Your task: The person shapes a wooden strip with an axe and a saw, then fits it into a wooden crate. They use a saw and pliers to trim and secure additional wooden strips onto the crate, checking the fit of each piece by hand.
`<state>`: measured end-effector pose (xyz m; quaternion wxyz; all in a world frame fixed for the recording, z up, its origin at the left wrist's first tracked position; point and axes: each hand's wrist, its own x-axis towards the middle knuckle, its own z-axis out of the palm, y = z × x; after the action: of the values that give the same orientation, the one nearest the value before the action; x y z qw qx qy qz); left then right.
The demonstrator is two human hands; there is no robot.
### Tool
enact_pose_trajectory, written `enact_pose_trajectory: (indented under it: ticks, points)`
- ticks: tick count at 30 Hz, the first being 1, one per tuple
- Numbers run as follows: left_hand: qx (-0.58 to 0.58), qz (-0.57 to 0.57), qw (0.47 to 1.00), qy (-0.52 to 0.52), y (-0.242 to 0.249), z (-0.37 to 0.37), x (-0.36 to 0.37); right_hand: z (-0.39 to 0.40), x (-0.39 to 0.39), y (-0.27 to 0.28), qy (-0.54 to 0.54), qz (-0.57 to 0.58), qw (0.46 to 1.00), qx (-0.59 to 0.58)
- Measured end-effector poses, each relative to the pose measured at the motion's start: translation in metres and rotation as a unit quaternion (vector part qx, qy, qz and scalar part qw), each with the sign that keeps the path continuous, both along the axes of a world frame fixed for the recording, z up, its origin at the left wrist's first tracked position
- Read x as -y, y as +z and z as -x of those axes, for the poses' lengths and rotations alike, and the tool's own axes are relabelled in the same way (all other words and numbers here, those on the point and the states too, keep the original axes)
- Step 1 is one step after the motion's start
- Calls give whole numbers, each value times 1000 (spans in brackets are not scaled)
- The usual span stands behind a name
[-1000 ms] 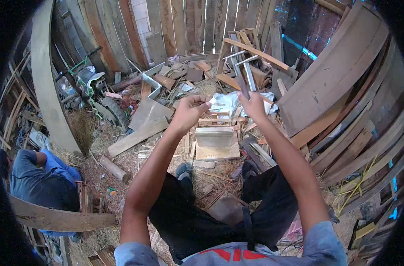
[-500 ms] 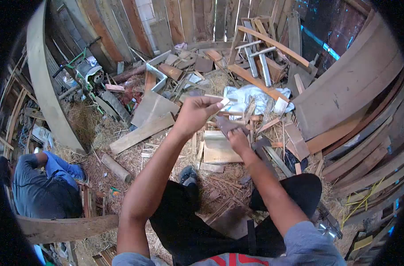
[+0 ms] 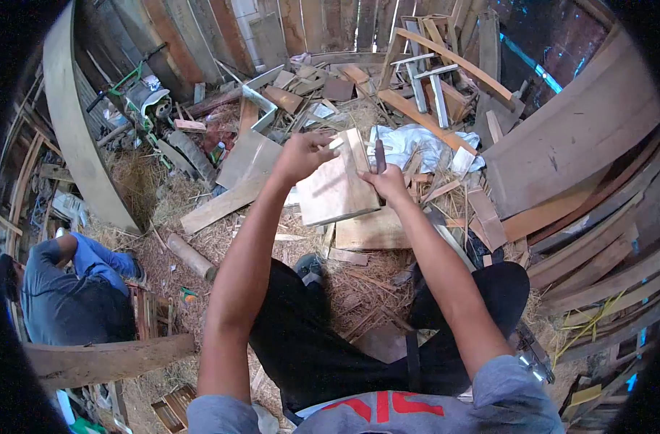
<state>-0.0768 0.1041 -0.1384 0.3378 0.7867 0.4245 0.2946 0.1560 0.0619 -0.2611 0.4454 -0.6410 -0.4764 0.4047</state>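
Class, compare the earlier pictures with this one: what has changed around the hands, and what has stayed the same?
A boxy wooden piece has come up between the left hand and right hand. The right hand, now against its right edge, has turned the dark tool from slanting left to nearly upright. The left hand still pinches a small pale piece. The other person stays put.

the wooden block (image 3: 333, 189) is pale cream, the tool (image 3: 380, 156) dark brown and the sheet (image 3: 413, 147) white. the wearer's shirt (image 3: 453, 399) is grey with red markings, the black trousers (image 3: 330, 354) plain, while the other person's shirt (image 3: 73, 300) is dark grey-blue above blue trousers (image 3: 98, 264). the straps (image 3: 594, 312) are yellow, the metal frame (image 3: 129, 77) green and the straw (image 3: 171, 213) golden tan.
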Motion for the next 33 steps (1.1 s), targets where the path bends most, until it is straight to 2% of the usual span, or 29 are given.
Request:
enact_pose_trajectory:
  ticks: [1, 3, 4, 5, 6, 8, 10, 11, 12, 13, 16, 17, 20, 21, 24, 27, 30, 31, 33]
  points:
    - [-41, -63, 997, 0, -16, -2, -6, -1, 1, -10, -19, 46, 999, -20]
    - [-156, -123, 980, -12, -34, -10, -6, -6, -2, -67, -34, -16, 999, 24]
    - [-212, -152, 965, -16, -50, -12, -5, -7, 12, -69, -29, -15, 998, 45]
    - [-198, -145, 969, -29, -71, -16, -3, -8, 25, -72, -25, -15, 997, 66]
    - [-234, -186, 951, -85, -87, -19, -4, -10, 36, -70, -34, 0, 995, 96]
    - [-248, -185, 948, -67, -124, -37, 3, -17, 47, -73, -53, 31, 986, 155]
    - [-151, -193, 969, -34, -151, -56, 20, -32, 43, -106, -80, 38, 976, 197]
    - [-122, -158, 980, -4, -159, -66, 33, -42, 43, -120, -82, 41, 975, 204]
    - [-142, -185, 972, -22, -184, -72, 31, -51, 45, -129, -85, 42, 973, 212]
    - [-181, -176, 967, -27, -187, -80, 37, -55, 52, -134, -83, -66, 975, 197]
    - [-239, -185, 951, -70, -196, -95, 36, -70, 65, -144, -96, 20, 985, 140]
    - [-249, -193, 945, -92, -200, -100, 36, -74, 68, -148, -107, 97, 981, 127]
    - [-245, -229, 933, -129, -219, -124, 29, -75, 86, -165, -178, -25, 983, 32]
    - [-242, -206, 938, -136, -229, -133, 28, -73, 90, -159, -201, -12, 977, 74]
    - [-160, -176, 967, -97, -253, -146, 31, -60, 103, -133, -232, 54, 971, 12]
    - [-154, -227, 961, -38, -253, -153, 32, -43, 108, -150, -237, -26, 971, -9]
    - [-136, -181, 974, -16, -261, -151, 29, -25, 103, -138, -251, 54, 966, 11]
    - [-145, -192, 971, 4, -263, -152, 29, -21, 96, -145, -270, 28, 962, 36]
    - [-146, -190, 970, 50, -266, -149, 28, -19, 85, -148, -266, 12, 964, 8]
